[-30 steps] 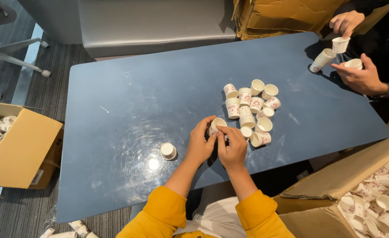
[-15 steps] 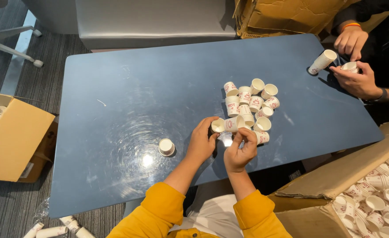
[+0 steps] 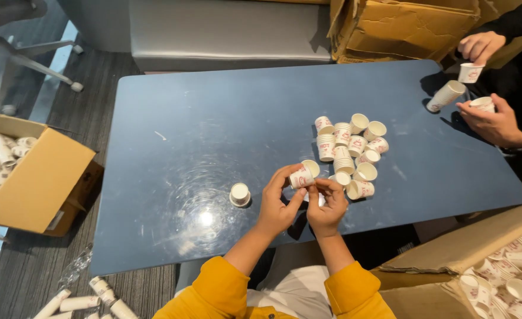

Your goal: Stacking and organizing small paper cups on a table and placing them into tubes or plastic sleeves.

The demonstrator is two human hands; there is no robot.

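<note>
While the blue counter [image 3: 214, 124] is seen from above, the sorting of small paper cups is judged to be only partly done. Much is left, it would seem: a large open cardboard box [image 3: 474, 260] at the lower right is filled with loose white cups, and a second brown box [image 3: 33, 177] on the floor at the left holds more, with stacked sleeves of cups [image 3: 89, 295] lying on the floor near it. A crumpled brown carton [image 3: 403, 29] is leaned at the far edge of the counter. Near the middle, a loose cluster of cups [image 3: 349, 150] is gathered, some upright, some tipped, a few already nested in short stacks; red printed marks are carried on their white sides. One single cup [image 3: 240, 194] is stood apart to the left, upside down.

A small cup [image 3: 301, 177] is gripped on its side between the fingers of the left hand [image 3: 277, 204], just in front of the cluster, and is touched at its base end by the curled fingertips of the right hand [image 3: 326, 207]. At the far right, a nested stack [image 3: 445, 96] and two cups are handled by another person's hands [image 3: 488, 112].
</note>
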